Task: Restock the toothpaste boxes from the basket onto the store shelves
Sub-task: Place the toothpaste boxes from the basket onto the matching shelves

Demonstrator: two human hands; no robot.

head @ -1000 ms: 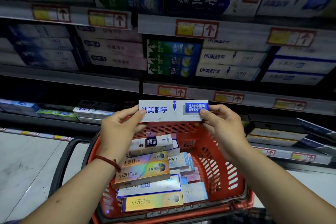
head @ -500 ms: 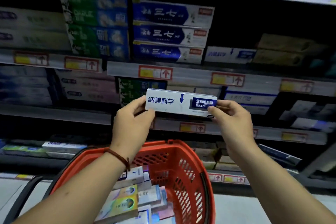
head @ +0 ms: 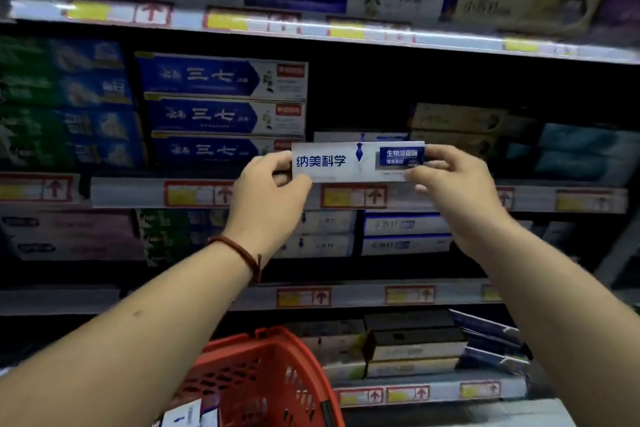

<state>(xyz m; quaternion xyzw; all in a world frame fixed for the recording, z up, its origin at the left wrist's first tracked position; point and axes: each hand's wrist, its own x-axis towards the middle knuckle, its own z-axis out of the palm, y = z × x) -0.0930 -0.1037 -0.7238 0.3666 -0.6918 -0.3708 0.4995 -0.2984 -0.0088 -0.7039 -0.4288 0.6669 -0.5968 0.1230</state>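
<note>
A white toothpaste box (head: 349,163) with blue lettering is held level between both hands. My left hand (head: 268,191) pinches its left end and my right hand (head: 457,184) pinches its right end. The box hovers at the front edge of a middle shelf (head: 131,189), just before a dark gap to the right of the stacked blue boxes (head: 225,111). A matching white box (head: 360,137) lies in that gap behind it. The red basket (head: 270,378) sits low in the view, with one white box (head: 187,414) showing inside.
Shelves run across the view with red and yellow price tags (head: 353,196) on their edges. Green boxes (head: 65,100) fill the left, tan boxes (head: 460,120) and teal boxes (head: 581,152) the right. Dark boxes (head: 412,343) stack on the low shelf.
Both hands have carried the box up and to the right, from above the basket to the middle shelf's gap. The view has tilted upward, so the basket sits lower.
</note>
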